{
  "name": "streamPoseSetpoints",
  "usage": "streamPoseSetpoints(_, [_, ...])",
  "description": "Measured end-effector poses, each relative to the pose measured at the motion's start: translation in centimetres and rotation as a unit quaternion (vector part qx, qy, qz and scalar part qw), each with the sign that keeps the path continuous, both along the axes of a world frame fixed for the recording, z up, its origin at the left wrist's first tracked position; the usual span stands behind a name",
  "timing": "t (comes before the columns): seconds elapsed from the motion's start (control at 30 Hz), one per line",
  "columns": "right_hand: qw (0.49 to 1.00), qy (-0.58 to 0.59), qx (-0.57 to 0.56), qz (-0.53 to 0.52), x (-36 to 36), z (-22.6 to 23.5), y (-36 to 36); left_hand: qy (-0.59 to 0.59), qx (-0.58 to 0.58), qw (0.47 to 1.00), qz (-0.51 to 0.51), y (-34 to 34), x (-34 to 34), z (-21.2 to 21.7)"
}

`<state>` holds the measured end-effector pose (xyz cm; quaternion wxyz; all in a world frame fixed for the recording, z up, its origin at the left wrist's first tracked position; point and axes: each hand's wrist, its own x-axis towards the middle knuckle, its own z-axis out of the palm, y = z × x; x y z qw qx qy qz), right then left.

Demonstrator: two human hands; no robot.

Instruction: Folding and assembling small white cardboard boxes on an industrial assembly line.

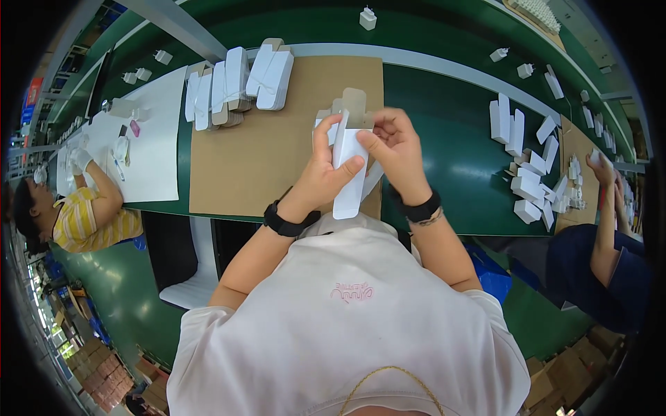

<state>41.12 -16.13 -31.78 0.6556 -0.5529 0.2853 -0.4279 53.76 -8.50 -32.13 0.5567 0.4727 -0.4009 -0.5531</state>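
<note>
Between my hands, above the cardboard sheet, is a small white carton [350, 177] with an unfolded brown flap at its far end. My left hand [325, 163] grips its left side, thumb on the front face. With the fingers curled at the far end, my right hand [399, 152] pinches the carton near its flap. More white card lies behind the carton, partly hidden by my hands. Stacks of flat white carton blanks [272, 78] rest at the far left of the cardboard sheet [243, 163], some tied in bundles.
On the right of the green table [444, 152] several folded white cartons [528, 187] lie in a heap. White chargers [368, 19] stand on the green strip beyond. A person in yellow [90, 218] sits at left; another person's arm [605, 229] reaches in at right.
</note>
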Motion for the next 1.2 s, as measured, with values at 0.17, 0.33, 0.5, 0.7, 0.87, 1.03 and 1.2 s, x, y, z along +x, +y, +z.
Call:
streamPoseSetpoints(0.17, [0.993, -0.004, 0.117, 0.018, 0.5, -0.2, 2.0, -0.006, -0.014, 0.999, -0.038, -0.3, 1.0, 0.0])
streamPoseSetpoints(0.33, [0.993, 0.016, 0.089, 0.08, -0.7, -0.5, 1.0, 0.095, 0.06, 0.992, -0.059, 0.1, 1.0, 0.2])
streamPoseSetpoints(0.5, [0.99, 0.025, -0.119, -0.073, 0.1, 0.2, 2.0, 0.062, 0.028, 0.995, -0.066, 0.0, 1.3, 0.0])
streamPoseSetpoints(0.7, [0.996, 0.021, 0.01, 0.084, -2.0, 0.6, -1.0, 0.025, 0.046, 0.988, -0.145, 0.8, 2.2, 0.2])
streamPoseSetpoints(0.87, [0.987, 0.087, 0.082, 0.104, -2.0, 2.4, -1.0, -0.004, 0.038, 0.99, -0.138, 0.7, 2.1, 0.7])
streamPoseSetpoints(1.03, [0.988, 0.05, 0.112, 0.095, -1.9, 1.5, -1.1, -0.148, 0.025, 0.976, -0.157, 0.2, 2.6, 1.5])
streamPoseSetpoints(1.2, [0.985, 0.109, 0.067, 0.116, -2.1, 2.2, -0.4, -0.115, 0.033, 0.983, -0.139, -0.1, 2.6, 1.3])
